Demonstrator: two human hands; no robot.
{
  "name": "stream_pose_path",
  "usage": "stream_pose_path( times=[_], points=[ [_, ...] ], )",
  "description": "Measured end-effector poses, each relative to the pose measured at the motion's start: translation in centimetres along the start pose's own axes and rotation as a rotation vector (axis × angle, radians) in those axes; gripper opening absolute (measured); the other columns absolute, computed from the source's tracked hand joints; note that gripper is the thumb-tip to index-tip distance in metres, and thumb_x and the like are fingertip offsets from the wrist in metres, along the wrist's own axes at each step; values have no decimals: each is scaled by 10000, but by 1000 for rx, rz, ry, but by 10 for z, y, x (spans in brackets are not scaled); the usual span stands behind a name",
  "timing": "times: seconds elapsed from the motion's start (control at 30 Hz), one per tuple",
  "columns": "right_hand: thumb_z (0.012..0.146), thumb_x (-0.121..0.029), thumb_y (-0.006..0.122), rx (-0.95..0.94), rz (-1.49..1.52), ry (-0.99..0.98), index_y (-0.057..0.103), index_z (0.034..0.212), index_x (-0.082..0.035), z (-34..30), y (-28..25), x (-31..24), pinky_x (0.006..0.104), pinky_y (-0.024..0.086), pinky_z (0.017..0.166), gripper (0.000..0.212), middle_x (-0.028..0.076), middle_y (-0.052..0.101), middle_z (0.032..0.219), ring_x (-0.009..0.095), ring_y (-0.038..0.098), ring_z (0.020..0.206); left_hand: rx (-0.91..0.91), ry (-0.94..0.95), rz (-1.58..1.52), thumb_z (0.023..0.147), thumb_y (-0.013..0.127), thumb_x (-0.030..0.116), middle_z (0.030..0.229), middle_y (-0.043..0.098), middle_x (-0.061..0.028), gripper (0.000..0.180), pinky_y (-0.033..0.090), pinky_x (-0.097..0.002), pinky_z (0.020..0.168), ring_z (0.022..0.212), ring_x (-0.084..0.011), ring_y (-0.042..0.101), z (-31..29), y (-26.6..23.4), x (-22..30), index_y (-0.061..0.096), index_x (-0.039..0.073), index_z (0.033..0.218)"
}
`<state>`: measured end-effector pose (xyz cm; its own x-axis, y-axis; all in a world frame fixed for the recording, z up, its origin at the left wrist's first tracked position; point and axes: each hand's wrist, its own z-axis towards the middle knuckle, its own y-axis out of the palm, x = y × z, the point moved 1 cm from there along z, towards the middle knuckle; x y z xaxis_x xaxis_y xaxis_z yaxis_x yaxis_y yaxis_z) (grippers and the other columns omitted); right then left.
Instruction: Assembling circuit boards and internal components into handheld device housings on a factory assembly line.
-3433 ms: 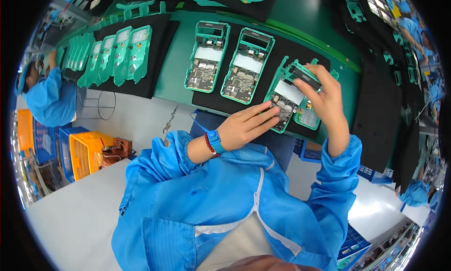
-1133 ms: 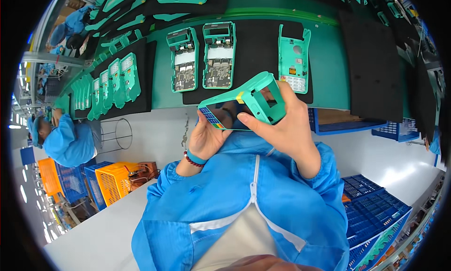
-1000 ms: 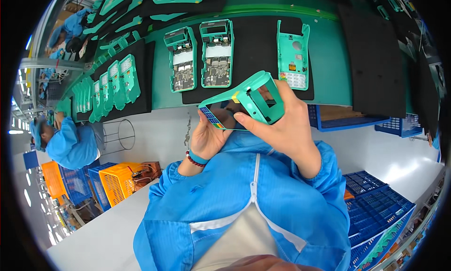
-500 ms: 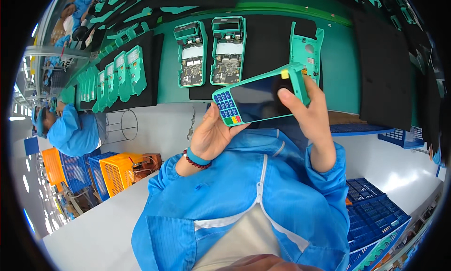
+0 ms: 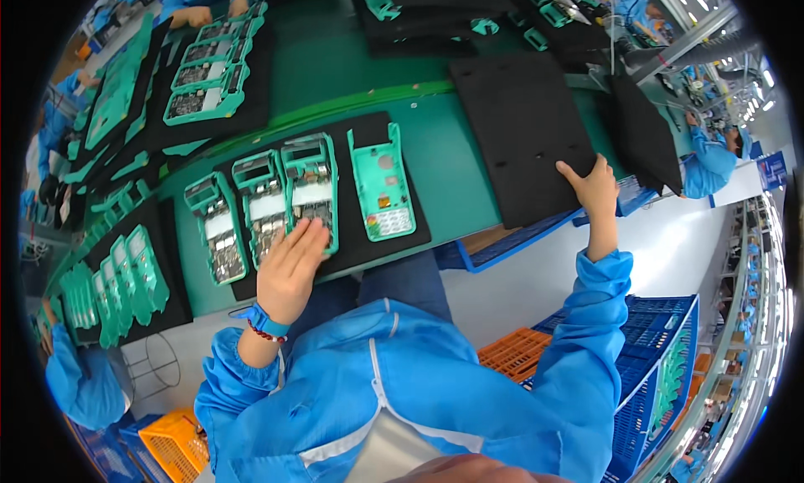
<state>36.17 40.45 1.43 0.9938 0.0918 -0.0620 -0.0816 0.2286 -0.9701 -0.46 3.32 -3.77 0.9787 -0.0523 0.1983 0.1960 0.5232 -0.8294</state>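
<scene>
My left hand [image 5: 289,272] lies with its fingers stretched out over the near end of a payment terminal [image 5: 310,169], which rests face down with its circuit board showing. Beside it are a second opened terminal [image 5: 258,200] and, farther left, a third [image 5: 219,232]. Right of these, a green back shell [image 5: 383,185] lies with its inside up on the black mat [image 5: 352,253]. My right hand [image 5: 593,188] touches the right near edge of a black foam sheet [image 5: 523,139], thumb and fingers spread apart.
Several green shells [image 5: 126,273] stand in a row at the left. Across the green bench [image 5: 310,56], a co-worker's hands [image 5: 216,12] are by more opened terminals [image 5: 209,81]. Another black sheet [image 5: 643,135] hangs over the bench's right side. Blue crates [image 5: 653,340] stand at lower right.
The terminal held in both hands has left them, and three opened terminals now lie together. My hands have moved apart, the right one to the black sheet. The view has turned.
</scene>
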Motion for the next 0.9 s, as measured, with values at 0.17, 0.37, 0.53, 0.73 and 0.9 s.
stream_pose_path(
  times=[0.17,0.37,0.53,0.73,0.9],
  points=[
    [790,-454,834,299,404,-87,567,1302,25,-3,-20,9,364,482,978,751,183,643,1223,301,613,1128,-90,-29,3,826,728,95,1366,601,-76,487,411,-462,1092,1281,-264,555,-2,21,1,622,85,1301],
    [942,-302,726,312,1335,96,672,1163,35,17,-11,74,233,447,911,406,57,689,1055,132,607,982,-108,-40,13,823,702,47,1384,587,-84,492,409,-464,1081,1287,-278,551,-3,17,3,611,83,1305],
    [945,-312,721,389,1578,417,674,1043,18,81,-18,152,207,434,659,347,-23,554,760,56,525,719,-99,-25,7,824,699,35,1371,598,-85,475,416,-463,1073,1268,-282,568,1,20,1,622,81,1290],
    [863,-247,756,457,580,106,604,1100,75,81,4,117,344,506,852,428,121,667,954,216,621,904,-85,-65,7,817,710,30,1364,605,-84,484,418,-462,1069,1264,-275,574,0,20,4,622,81,1290],
    [983,-345,647,-598,1417,297,625,1111,-29,-5,40,26,204,460,518,342,87,686,860,107,606,638,-80,-38,28,835,714,76,1362,613,-78,439,412,-442,1076,1267,-239,575,0,23,3,642,77,1268]
  ],
)
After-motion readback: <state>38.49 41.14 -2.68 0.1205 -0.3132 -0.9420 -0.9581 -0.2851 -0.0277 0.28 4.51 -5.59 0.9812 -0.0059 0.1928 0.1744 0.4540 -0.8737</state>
